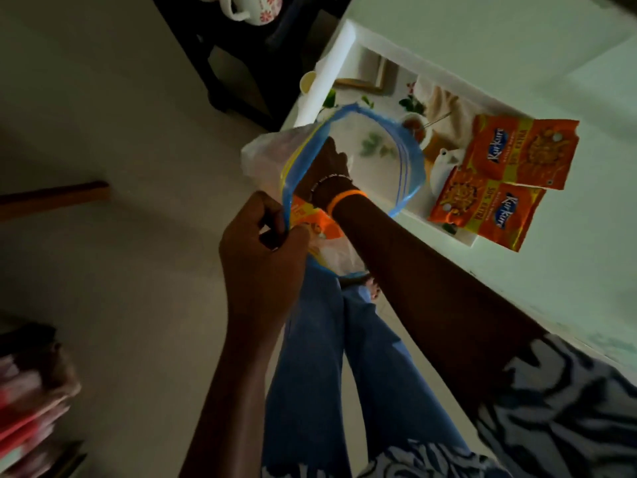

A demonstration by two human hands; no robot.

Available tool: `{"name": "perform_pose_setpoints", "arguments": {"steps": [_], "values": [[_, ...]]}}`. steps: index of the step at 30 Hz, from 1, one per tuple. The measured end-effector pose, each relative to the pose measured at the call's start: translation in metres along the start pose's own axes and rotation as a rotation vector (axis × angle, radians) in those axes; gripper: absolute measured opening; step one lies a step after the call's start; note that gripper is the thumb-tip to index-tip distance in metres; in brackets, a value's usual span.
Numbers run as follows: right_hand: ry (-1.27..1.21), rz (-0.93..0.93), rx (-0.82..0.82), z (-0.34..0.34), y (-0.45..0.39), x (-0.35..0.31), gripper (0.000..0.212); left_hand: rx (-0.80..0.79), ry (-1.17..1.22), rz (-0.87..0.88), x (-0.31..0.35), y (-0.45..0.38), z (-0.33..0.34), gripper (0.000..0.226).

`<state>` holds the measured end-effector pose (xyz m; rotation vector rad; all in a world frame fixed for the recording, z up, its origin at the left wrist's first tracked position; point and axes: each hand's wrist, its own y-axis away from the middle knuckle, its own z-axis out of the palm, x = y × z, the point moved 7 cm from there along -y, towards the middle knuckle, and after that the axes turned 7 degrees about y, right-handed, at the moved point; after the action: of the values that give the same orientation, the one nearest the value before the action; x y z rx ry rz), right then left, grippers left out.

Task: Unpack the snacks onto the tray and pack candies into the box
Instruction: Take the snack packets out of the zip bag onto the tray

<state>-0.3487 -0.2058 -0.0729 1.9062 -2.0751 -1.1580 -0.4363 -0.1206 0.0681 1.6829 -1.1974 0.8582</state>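
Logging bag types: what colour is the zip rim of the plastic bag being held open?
Blue, with a thin yellow line along one side; the zip rim shows clearly in the head view.

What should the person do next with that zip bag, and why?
Probably lift the right hand out of the zip bag with the orange snack packet still inside, and set it on the tray. Two orange packets already lie there, and the left hand pinches the bag's rim open.
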Motion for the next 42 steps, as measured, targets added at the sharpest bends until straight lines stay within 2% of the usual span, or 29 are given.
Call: {"name": "perform_pose_setpoints", "arguments": {"steps": [2, 7, 9, 12, 16, 21, 24, 26, 29, 33, 35, 42], "values": [[-0.034, 0.026, 0.02, 0.009, 0.001, -0.011, 0.054, 0.009, 0.008, 0.003, -0.002, -0.001, -0.011, 0.011], [0.219, -0.049, 0.133, 0.029, 0.013, -0.025, 0.047, 0.036, -0.001, 0.001, -0.009, -0.005, -0.021, 0.009], [0.257, -0.062, 0.112, 0.035, 0.013, -0.022, 0.043, 0.04, 0.014, -0.029, -0.013, -0.005, -0.018, 0.013], [0.189, -0.06, 0.049, 0.035, 0.009, -0.009, 0.042, 0.062, 0.049, -0.092, -0.02, -0.005, -0.015, 0.017], [0.112, -0.107, 0.094, 0.017, 0.015, 0.001, 0.039, 0.079, 0.102, -0.19, -0.029, -0.011, -0.008, 0.027], [-0.127, -0.017, 0.266, -0.02, 0.032, 0.039, 0.031, -0.03, 0.059, -0.156, -0.023, -0.019, 0.021, 0.026], [-0.414, -0.004, 0.384, -0.053, 0.057, 0.071, 0.019, -0.087, 0.074, -0.168, -0.018, -0.026, 0.047, 0.019], [-0.645, 0.007, 0.373, -0.068, 0.077, 0.094, 0.021, -0.118, 0.058, -0.152, -0.016, -0.03, 0.065, 0.016], [-0.915, 0.047, 0.371, -0.087, 0.101, 0.131, 0.014, -0.151, -0.014, -0.089, -0.009, -0.036, 0.093, 0.026], [-1.297, 0.117, 0.477, -0.115, 0.124, 0.181, 0.025, -0.171, -0.079, -0.042, -0.007, -0.042, 0.124, 0.036], [-1.382, 0.153, 0.49, -0.126, 0.127, 0.202, 0.021, -0.185, -0.092, -0.062, -0.012, -0.043, 0.136, 0.034], [-1.313, 0.219, 0.542, -0.162, 0.098, 0.255, 0.015, -0.149, -0.167, -0.04, -0.021, -0.046, 0.141, 0.034]]}}
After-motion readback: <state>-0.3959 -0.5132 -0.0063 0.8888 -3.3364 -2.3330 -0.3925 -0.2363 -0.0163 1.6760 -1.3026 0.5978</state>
